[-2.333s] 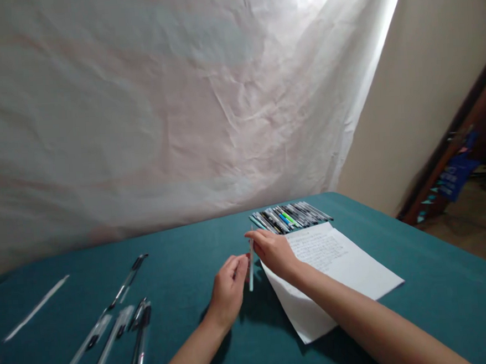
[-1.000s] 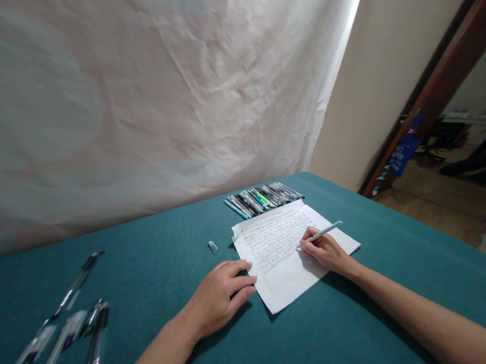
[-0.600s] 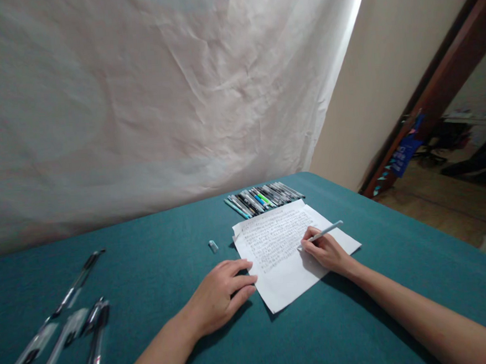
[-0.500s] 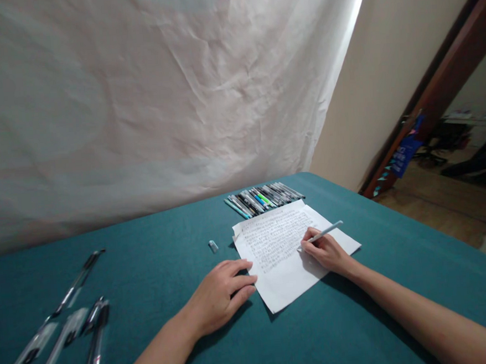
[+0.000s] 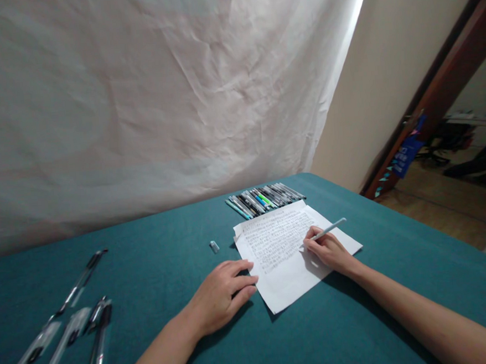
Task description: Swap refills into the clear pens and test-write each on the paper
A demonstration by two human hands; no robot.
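Observation:
White sheets of paper (image 5: 284, 290) lie slightly fanned on the table, the top one covered with rows of small dark handwriting. My right hand (image 5: 326, 249) rests on the paper, fingers closed around a pale blue pen (image 5: 332, 227) whose tip is at the written lines. At the left edge of the sheet lies my left hand (image 5: 226, 294), fingers stretched out with the fingertips on the paper's margin. A small pale pen cap (image 5: 214, 246) sits on the cloth just beyond my left hand.
A row of many pens (image 5: 265, 199) lies side by side behind the paper. Several clear-barrelled pens (image 5: 66, 333) are spread at the near left. Green cloth (image 5: 156, 254) covers the table, and a pale sheet (image 5: 179, 98) hangs behind it.
My right hand and the pen have shifted very slightly to the right along the writing. The left hand stays in place at the paper's edge.

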